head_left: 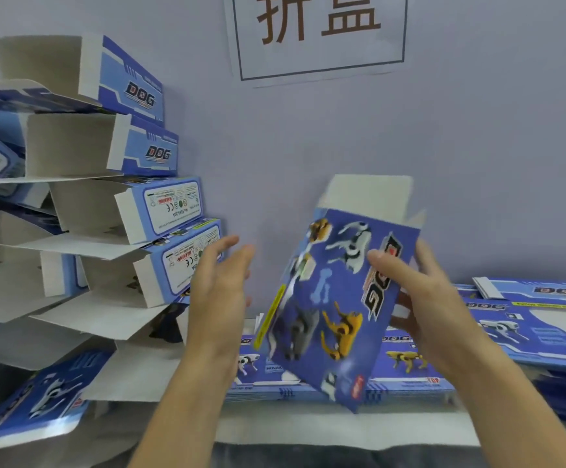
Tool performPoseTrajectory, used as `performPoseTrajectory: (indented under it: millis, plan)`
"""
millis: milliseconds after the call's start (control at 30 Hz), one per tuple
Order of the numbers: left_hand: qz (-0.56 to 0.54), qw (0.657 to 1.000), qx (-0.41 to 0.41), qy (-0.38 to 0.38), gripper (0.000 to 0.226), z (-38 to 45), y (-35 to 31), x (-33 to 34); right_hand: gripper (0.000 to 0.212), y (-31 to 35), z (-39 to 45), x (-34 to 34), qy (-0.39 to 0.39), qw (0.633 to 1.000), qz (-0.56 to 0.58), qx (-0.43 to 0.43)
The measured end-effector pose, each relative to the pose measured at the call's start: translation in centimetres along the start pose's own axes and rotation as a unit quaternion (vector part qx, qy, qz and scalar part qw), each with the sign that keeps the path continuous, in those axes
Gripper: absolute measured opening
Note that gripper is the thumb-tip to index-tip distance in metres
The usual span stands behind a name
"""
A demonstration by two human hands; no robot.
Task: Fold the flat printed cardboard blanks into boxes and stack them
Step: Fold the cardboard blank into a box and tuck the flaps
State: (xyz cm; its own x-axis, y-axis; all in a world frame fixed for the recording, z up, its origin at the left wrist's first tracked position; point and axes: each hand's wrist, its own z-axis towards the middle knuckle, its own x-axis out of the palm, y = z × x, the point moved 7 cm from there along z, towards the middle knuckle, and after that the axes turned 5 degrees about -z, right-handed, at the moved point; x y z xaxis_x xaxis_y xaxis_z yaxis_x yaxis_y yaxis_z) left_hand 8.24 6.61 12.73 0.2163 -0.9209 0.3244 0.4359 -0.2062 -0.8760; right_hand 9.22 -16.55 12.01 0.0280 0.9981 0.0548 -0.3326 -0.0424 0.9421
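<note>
A blue printed cardboard box (pixel 335 298) with robot dogs on it hangs tilted in the middle of the view, its white top flap standing up. My right hand (pixel 420 298) grips its right edge, thumb on the printed front and fingers behind. My left hand (pixel 219 288) hovers just left of the box with straight fingers and holds nothing. A stack of folded boxes (pixel 133 197) with open white flaps rises at the left. Flat blanks (pixel 406 373) lie on the table under the held box.
A second pile of flat blanks (pixel 538 319) lies at the right. A paper sign (pixel 318 35) hangs on the wall behind. More folded boxes (pixel 45 396) lie at the lower left. The white table edge (pixel 308 430) runs along the front.
</note>
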Motion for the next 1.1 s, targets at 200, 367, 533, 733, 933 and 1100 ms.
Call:
performPoseTrajectory:
  millis: [200, 367, 533, 733, 933, 1100]
  plan:
    - [0.051, 0.991, 0.029, 0.119, 0.060, -0.5, 0.1, 2.0, 0.098, -2.1, -1.3, 4.3, 0.207, 0.967, -0.146, 0.009]
    - [0.122, 0.985, 0.067, 0.098, 0.042, -0.3, 0.6, 1.3, 0.098, -2.6, -1.5, 5.0, 0.222, 0.966, -0.132, 0.006]
    - [0.093, 0.990, -0.001, 0.106, 0.028, 0.6, 2.5, -0.1, 0.101, -2.9, -1.3, 5.1, 0.191, 0.975, -0.110, 0.000]
    - [0.052, 0.996, 0.063, 0.038, 0.027, -0.1, 2.6, 0.6, 0.091, -2.9, -0.6, 3.9, 0.092, 0.994, -0.047, -0.034]
    - [0.086, 0.993, 0.077, 0.020, 0.045, -0.6, 3.3, 1.3, 0.061, -3.8, -0.5, 4.5, 0.107, 0.992, -0.032, -0.067]
    - [0.089, 0.994, 0.048, 0.038, 0.048, -0.3, 4.3, 1.0, 0.027, -3.7, 0.0, 4.7, 0.104, 0.994, -0.003, -0.035]
